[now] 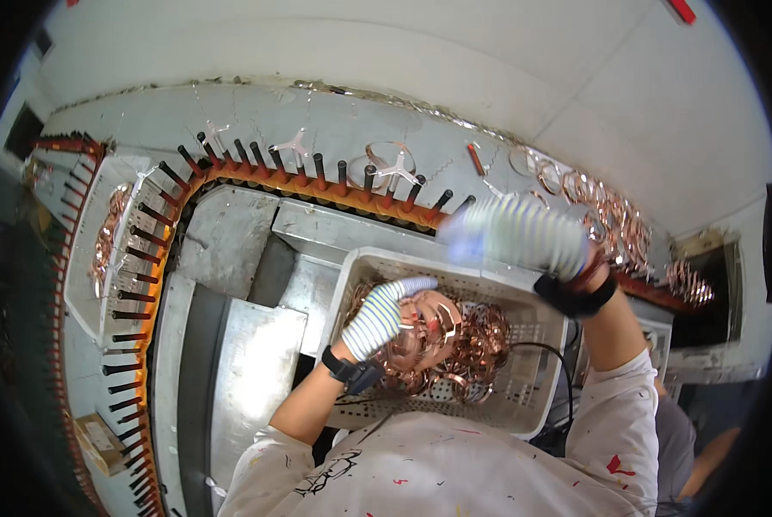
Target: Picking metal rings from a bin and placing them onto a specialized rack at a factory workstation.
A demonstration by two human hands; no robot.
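Observation:
My left hand (379, 320), in a white glove with coloured stripes, is closed at the edge of a stack of shiny copper-coloured rings (437, 332), its upper finger stretched along the top. The stack lies over the left part of a pale plastic basket (532, 405), among more loose copper-coloured rings (485, 345). My right hand (519, 233), gloved likewise, is smeared by motion above the basket's far edge, close to the conveyor line. Its fingers cannot be made out, nor whether anything is in them.
A curved orange conveyor (317, 185) with upright black pegs runs past the basket; white three-armed holders (397, 170) stand along it. Many copper-coloured rings (610, 202) hang at the right. Another basket (84, 284) stands left. A black cable (567, 379) crosses my basket's right side. Behind it, a person's arm (715, 461).

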